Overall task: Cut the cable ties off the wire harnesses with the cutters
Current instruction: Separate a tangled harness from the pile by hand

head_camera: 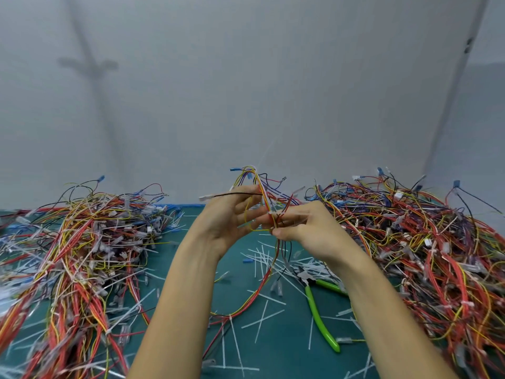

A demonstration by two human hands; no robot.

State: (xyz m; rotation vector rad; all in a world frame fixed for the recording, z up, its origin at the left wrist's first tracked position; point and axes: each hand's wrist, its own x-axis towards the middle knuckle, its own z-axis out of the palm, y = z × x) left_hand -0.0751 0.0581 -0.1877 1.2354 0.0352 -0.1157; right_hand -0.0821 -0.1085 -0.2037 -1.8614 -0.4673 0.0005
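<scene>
Right, both hands are up and close together, fingertips all but meeting. The right hand (pixel 308 231) has fingers and thumb curled in, pinching a wire harness (pixel 269 198) around the middle of its bundle. The left hand (pixel 226 222) faces it, fingers reaching fairly straight into the same wires, with a yellow loop draped across them; whether it really grips, I cannot tell. Above the hands the harness fans out in loose ends with small blue and white connectors. Below them its red strands trail down to the green mat (pixel 191 283) and curl back between the forearms.

And the cutters (pixel 317 310)? Nobody is holding them. They lie flat on the mat just under the right forearm, green handles pointing back towards the person, nose pointing up towards the hands. White cut ties (pixel 262 318) are strewn all over the mat beneath and between the wrists. Out beyond the left hand sits a big left heap (pixel 82 255) of tangled harnesses, and beyond the right hand an equally big right heap (pixel 423 242). Behind everything stands a plain grey wall (pixel 246 91)
</scene>
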